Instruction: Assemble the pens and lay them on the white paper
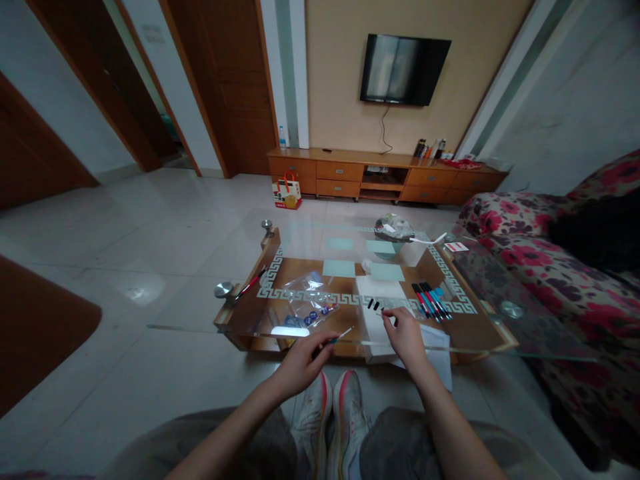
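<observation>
Clear glass table (240, 247), where a slim white-tipped pen piece (343, 335) hovered over the near edge.
The left hand (306, 360) pinched that piece; the right hand (404, 335) pinched something too small to tell, near short black pieces (375, 305), left of blue-and-red pens (431, 301).

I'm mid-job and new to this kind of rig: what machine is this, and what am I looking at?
There is no machine: these are a person's bare hands, seen in one picture from a camera worn on the head, looking forward and down. On the glass table lie a row of pens, a lone red pen, a clear plastic bag and short black pieces. The left hand holds a slim stick with a pale end. The right hand pinches something too small to make out.
</observation>
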`<action>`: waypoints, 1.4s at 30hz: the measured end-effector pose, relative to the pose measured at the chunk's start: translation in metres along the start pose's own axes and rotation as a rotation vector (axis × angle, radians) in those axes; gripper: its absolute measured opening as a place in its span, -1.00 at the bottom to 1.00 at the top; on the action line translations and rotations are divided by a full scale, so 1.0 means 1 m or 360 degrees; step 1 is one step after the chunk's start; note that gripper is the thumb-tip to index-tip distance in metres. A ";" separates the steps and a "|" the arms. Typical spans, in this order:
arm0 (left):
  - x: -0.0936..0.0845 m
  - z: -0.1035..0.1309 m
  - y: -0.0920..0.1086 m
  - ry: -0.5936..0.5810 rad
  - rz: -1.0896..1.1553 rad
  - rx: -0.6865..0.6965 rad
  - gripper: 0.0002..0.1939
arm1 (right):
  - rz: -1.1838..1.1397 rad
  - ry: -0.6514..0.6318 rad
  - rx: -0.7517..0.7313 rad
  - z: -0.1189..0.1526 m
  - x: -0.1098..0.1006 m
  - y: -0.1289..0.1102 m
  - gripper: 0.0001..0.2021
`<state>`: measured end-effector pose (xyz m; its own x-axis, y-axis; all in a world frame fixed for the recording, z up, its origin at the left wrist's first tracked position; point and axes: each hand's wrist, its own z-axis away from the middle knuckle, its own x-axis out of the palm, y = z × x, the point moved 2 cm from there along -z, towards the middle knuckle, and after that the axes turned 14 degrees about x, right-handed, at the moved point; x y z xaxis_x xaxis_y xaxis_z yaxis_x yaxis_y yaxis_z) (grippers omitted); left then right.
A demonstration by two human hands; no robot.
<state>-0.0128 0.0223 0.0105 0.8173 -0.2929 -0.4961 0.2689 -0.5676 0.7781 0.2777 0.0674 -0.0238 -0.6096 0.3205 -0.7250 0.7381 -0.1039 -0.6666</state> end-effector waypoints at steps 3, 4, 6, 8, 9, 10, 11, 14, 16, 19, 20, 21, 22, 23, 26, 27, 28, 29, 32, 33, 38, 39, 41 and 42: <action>0.000 0.000 0.000 0.0003 0.0005 0.0004 -0.64 | -0.0017 -0.0008 0.0000 -0.001 0.001 0.000 -0.77; 0.001 0.000 0.000 0.0009 0.0004 0.0000 -0.64 | -0.0026 0.0002 0.0002 -0.001 -0.001 -0.001 -0.77; 0.001 0.000 -0.002 0.0018 -0.0004 -0.0009 -0.63 | -0.0051 0.0045 0.0006 0.000 -0.005 -0.008 -0.78; 0.001 0.001 -0.003 0.0023 -0.0023 -0.0005 -0.63 | -0.0100 0.0085 0.0011 0.002 -0.013 -0.021 -0.77; 0.001 0.002 -0.004 0.0019 -0.0038 0.0008 -0.63 | -0.0143 0.0079 0.0017 0.004 -0.018 -0.028 -0.76; 0.000 0.002 -0.005 0.0009 -0.0055 0.0027 -0.63 | -0.0211 0.0050 0.0034 0.006 -0.022 -0.036 -0.76; 0.000 0.003 -0.006 -0.0006 -0.0072 0.0051 -0.63 | -0.0295 -0.0042 0.0046 0.008 -0.026 -0.044 -0.75; 0.000 0.003 -0.005 -0.0077 -0.0105 0.0126 -0.60 | -0.0482 -0.0499 0.0033 0.018 -0.032 -0.067 -0.74; 0.000 0.002 -0.004 -0.0145 -0.0117 0.0158 -0.58 | -0.0469 -0.0742 0.0014 0.025 -0.033 -0.077 -0.73; -0.001 0.001 0.000 -0.0242 -0.0152 0.0196 -0.54 | -0.0418 -0.0933 -0.0012 0.033 -0.033 -0.083 -0.76; -0.001 0.001 0.001 -0.0269 -0.0168 0.0205 -0.53 | -0.0406 -0.0968 -0.0024 0.034 -0.032 -0.084 -0.78; -0.001 0.000 0.002 -0.0295 -0.0183 0.0212 -0.52 | -0.0394 -0.1000 -0.0040 0.035 -0.032 -0.085 -0.80; -0.001 0.000 0.003 -0.0321 -0.0194 0.0219 -0.51 | -0.0382 -0.1033 -0.0057 0.036 -0.031 -0.084 -0.82; 0.000 0.000 0.004 -0.0346 -0.0202 0.0227 -0.50 | -0.0371 -0.1064 -0.0076 0.037 -0.030 -0.084 -0.83; 0.000 0.000 0.006 -0.0405 -0.0228 0.0262 -0.49 | -0.0329 -0.1129 -0.0112 0.039 -0.026 -0.081 -0.83; 0.001 0.000 0.006 -0.0417 -0.0240 0.0269 -0.49 | -0.0309 -0.1142 -0.0116 0.040 -0.025 -0.080 -0.83; 0.001 0.000 0.007 -0.0425 -0.0254 0.0271 -0.50 | -0.0285 -0.1155 -0.0118 0.041 -0.025 -0.079 -0.82; 0.001 0.000 0.007 -0.0433 -0.0265 0.0270 -0.51 | -0.0259 -0.1169 -0.0119 0.041 -0.025 -0.079 -0.82; 0.001 0.001 0.005 -0.0422 -0.0285 0.0254 -0.55 | -0.0188 -0.1194 -0.0122 0.039 -0.030 -0.078 -0.82; 0.001 0.001 0.004 -0.0401 -0.0297 0.0243 -0.56 | -0.0168 -0.1187 -0.0119 0.037 -0.033 -0.076 -0.82; -0.001 0.002 -0.006 -0.0205 -0.0324 0.0176 -0.62 | -0.0112 -0.1012 -0.0081 0.017 -0.055 -0.055 -0.81; -0.001 0.002 -0.007 -0.0159 -0.0301 0.0166 -0.62 | -0.0108 -0.0960 -0.0071 0.012 -0.058 -0.049 -0.81; -0.002 0.002 -0.009 -0.0072 -0.0238 0.0151 -0.62 | -0.0090 -0.0822 -0.0063 0.005 -0.058 -0.037 -0.82; -0.002 0.002 -0.010 -0.0042 -0.0203 0.0147 -0.62 | -0.0074 -0.0754 -0.0066 0.001 -0.057 -0.032 -0.82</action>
<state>-0.0179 0.0265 0.0027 0.7654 -0.2334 -0.5998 0.3208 -0.6696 0.6699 0.2884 0.0511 0.0384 -0.7000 -0.1413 -0.7000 0.7118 -0.0591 -0.6999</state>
